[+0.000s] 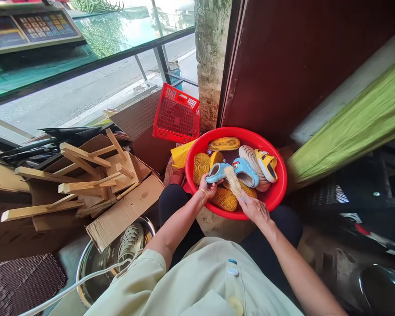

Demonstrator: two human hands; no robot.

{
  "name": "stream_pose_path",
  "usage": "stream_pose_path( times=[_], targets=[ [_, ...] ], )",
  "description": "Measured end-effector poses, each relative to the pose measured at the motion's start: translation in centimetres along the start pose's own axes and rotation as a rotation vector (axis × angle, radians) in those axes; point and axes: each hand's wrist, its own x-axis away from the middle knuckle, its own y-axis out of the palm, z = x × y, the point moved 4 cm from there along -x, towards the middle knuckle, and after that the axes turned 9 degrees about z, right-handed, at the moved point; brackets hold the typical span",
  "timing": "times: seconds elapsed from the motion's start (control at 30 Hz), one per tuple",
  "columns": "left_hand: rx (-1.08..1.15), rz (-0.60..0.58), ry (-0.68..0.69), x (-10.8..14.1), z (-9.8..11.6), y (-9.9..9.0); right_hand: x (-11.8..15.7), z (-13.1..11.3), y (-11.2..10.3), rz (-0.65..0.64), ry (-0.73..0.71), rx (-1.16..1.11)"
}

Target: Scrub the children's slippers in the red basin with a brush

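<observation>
Over a red basin [281,175] full of shoes, my left hand [209,186] is closed around a small light-blue slipper [217,172] near the basin's front left. My right hand [254,208] grips the handle of a scrub brush [233,182], whose bristly head reaches up beside the blue slipper. Another blue slipper [245,172] rests right of the brush. Yellow soles [224,143] and a yellow-and-white shoe [267,165] lie along the basin's back and right. Part of the pile is hidden beneath my hands.
Behind the basin sits a red plastic crate [177,113]. Upturned wooden stools [98,171] and cardboard [128,210] are piled at the left. A metal bowl [82,281] holding a pale shoe stands front left. Green cloth [352,114] hangs at the right.
</observation>
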Motion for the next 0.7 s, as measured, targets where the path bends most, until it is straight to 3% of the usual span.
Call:
stream_pose_path(
  times=[0.2,0.33,0.4,0.53,0.63,0.7],
  targets=[
    [-0.064,0.016,0.041,-0.2,0.1,0.0,-0.6,0.4,-0.2,-0.058,-0.053,-0.046],
    [-0.216,-0.01,0.087,-0.1,-0.5,0.2,-1.3,2.8,-0.6,-0.063,0.121,0.003],
    [-0.29,-0.003,0.137,-0.1,-0.9,0.1,-1.2,2.9,-1.2,-0.011,0.134,-0.048],
    [-0.379,-0.003,0.238,-0.7,-1.5,-0.1,1.2,0.3,-2.6,0.004,0.043,-0.165],
    [-0.452,0.025,0.357,-1.1,-1.7,-0.1,3.0,-1.8,-2.8,-0.144,0.045,-0.113],
    [-0.535,0.015,0.456,-1.1,-2.0,-0.1,2.7,-2.6,-2.4,-0.242,0.07,-0.047]
  ],
)
